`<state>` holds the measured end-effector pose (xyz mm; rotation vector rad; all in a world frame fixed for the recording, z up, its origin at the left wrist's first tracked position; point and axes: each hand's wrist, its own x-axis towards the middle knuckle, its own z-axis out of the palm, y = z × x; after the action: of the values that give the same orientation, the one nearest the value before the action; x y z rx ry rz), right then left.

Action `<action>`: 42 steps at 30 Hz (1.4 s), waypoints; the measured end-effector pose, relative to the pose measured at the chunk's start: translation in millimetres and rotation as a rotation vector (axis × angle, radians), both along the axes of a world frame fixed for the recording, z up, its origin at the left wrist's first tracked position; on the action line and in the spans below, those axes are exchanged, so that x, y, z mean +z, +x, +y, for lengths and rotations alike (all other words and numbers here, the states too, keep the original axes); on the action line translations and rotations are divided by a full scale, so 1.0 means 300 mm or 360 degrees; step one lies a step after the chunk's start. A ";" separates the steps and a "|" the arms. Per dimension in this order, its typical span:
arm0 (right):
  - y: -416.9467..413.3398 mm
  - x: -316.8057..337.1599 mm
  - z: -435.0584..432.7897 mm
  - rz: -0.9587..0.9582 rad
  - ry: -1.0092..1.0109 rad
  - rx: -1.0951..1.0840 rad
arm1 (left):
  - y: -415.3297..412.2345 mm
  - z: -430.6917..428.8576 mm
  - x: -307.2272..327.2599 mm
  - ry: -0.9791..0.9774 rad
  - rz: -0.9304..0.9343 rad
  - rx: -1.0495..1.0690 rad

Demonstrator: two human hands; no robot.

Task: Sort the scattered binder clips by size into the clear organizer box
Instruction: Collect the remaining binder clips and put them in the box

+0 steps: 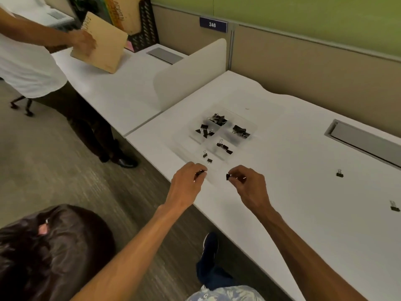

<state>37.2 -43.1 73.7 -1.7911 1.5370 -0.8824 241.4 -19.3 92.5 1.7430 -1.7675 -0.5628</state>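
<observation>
1. Binder clips [218, 120] sit grouped in the clear organizer box [184, 144] on the white surface [293, 181].
2. The left hand [186, 181] pinches a small clip [200, 172]; the right hand [248, 181] pinches a second clip [228, 176].

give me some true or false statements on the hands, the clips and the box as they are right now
1. The left hand and right hand each pinch a small black clip. True.
2. The clear organizer box is empty. False: several compartments hold clips.
3. Two loose clips lie on the desk right of the box. True.
4. The number plate reads 642. False: the sign reads 246.
</observation>
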 end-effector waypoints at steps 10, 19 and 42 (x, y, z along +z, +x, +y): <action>0.166 -0.094 -0.349 0.0117 0.0085 -0.0050 | 0.056 -0.418 -0.091 0.0159 -0.0162 -0.0195; 0.226 -0.175 -0.456 0.0473 0.0196 -0.0005 | 0.052 -0.586 -0.167 0.0343 -0.0423 -0.0266; 0.200 -0.054 -0.249 0.0835 0.0127 -0.0582 | 0.102 -0.555 -0.131 -0.0051 -0.0254 -0.0962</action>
<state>97.2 -117.8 57.6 -1.8004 2.2499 -0.5123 272.1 -185.7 53.1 1.2397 -2.4158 -0.6424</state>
